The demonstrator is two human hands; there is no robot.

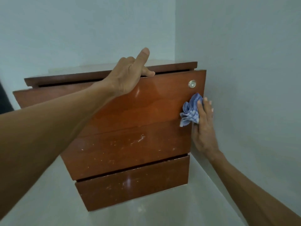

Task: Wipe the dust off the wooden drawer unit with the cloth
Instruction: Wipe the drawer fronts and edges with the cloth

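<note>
wooden drawer unit sits in a wall corner. left hand grips the upper edge of its top drawer; right hand, fingers straight, presses blue checked cloth on that drawer's right side.

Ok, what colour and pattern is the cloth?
Blue-and-white check; the cloth shows best in the head view.

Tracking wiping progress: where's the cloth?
Head view: the cloth is pressed by the right hand against the top drawer near its right edge, just below the round lock.
</note>
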